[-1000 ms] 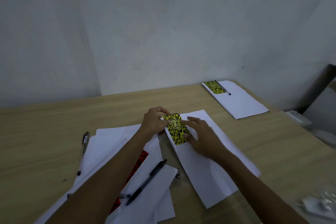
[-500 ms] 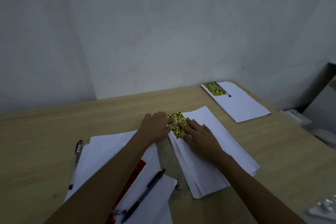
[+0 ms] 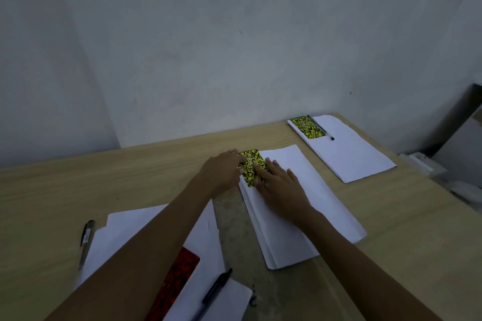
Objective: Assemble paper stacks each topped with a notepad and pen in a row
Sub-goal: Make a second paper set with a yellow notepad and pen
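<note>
A yellow-and-black notepad [image 3: 253, 164] lies at the far left corner of the middle paper stack [image 3: 307, 206]. My left hand [image 3: 221, 172] rests flat against the notepad's left edge, fingers on it. My right hand [image 3: 280, 187] lies flat on the stack with its fingertips on the notepad's near right side. Farther right, another paper stack [image 3: 352, 154] carries a yellow notepad [image 3: 307, 127] and a pen [image 3: 320, 127]. Near me on the left lie loose white sheets [image 3: 146, 227], a red notepad [image 3: 177, 279] and a black pen [image 3: 216, 286].
A second black pen [image 3: 86, 242] lies on the wooden table [image 3: 78, 185] left of the loose sheets. White objects [image 3: 427, 167] sit past the table's right edge. A grey wall stands behind the table.
Both hands and the yellow notepad have slid toward the far corner of the middle stack. The stack's sheets now lie more squared up.
</note>
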